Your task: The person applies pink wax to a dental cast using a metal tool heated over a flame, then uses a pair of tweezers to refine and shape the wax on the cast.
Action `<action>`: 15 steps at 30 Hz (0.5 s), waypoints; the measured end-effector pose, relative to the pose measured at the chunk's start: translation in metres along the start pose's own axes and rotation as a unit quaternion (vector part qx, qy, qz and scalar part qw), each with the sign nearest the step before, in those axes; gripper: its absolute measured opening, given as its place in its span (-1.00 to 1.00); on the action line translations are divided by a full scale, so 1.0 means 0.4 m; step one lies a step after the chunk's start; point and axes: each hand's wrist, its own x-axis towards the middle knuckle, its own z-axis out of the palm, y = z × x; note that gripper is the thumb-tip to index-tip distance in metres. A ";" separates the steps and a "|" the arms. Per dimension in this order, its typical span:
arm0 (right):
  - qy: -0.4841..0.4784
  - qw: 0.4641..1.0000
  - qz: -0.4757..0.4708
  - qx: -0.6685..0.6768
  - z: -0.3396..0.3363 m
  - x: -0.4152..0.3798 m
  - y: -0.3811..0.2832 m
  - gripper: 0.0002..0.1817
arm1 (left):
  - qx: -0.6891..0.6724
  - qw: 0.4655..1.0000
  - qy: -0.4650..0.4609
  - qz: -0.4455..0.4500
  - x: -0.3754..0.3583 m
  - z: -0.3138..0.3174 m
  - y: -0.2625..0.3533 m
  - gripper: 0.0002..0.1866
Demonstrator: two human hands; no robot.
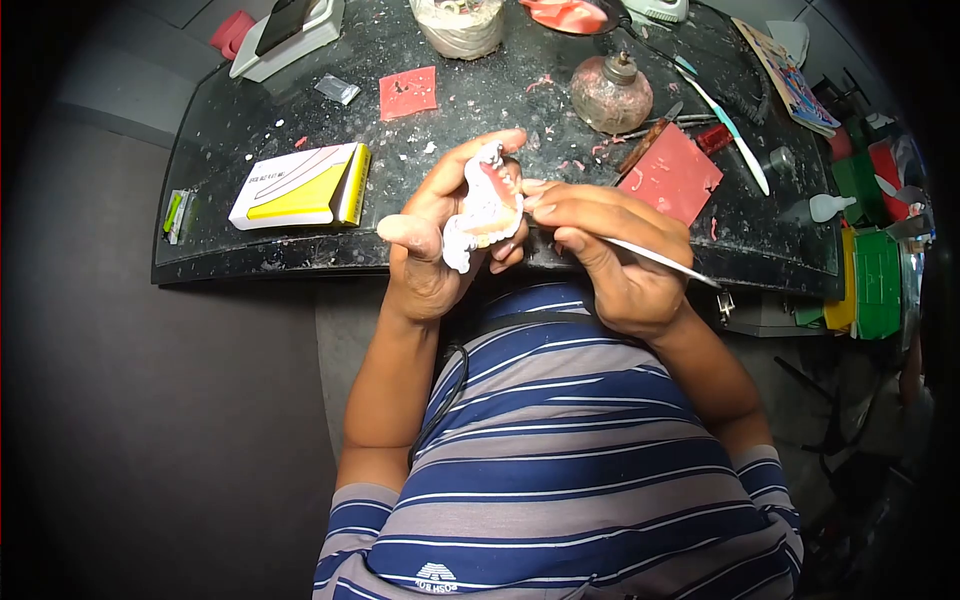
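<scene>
A white plaster dental cast (pixel 480 218) with pink wax and a row of teeth rests tilted in my left hand (pixel 430 220). The fingers of that hand curl behind and round the cast, and the thumb stands out to the side. My right hand (pixel 630 250) grips a slim pale tool (pixel 668 262) like a pencil. Its rear end sticks out to the lower right. Fingertips of my right hand are at the cast's right edge, by the teeth. The working tip of the tool is hard to make out there.
On the dark, wax-flecked table (pixel 400 250) are a yellow and white box (pixel 300 190), a pink wax sheet (pixel 672 178), a smaller wax piece (pixel 408 93), a glass spirit burner (pixel 612 92), a wooden-handled knife (pixel 645 145) and a toothbrush (pixel 735 135). Green bins (pixel 876 285) stand right.
</scene>
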 end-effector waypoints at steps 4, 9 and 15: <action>-0.008 1.000 -0.018 -0.022 0.013 -0.006 -0.003 -0.88 | 0.018 1.000 0.020 0.004 0.001 0.010 0.002 0.44; 0.033 0.998 0.043 0.009 0.007 -0.013 -0.004 -0.86 | 0.015 0.999 0.028 0.006 0.005 0.020 -0.004 0.42; 0.071 0.992 0.050 0.095 -0.016 -0.014 -0.001 -0.82 | -0.004 0.999 0.026 0.045 0.011 0.020 -0.004 0.28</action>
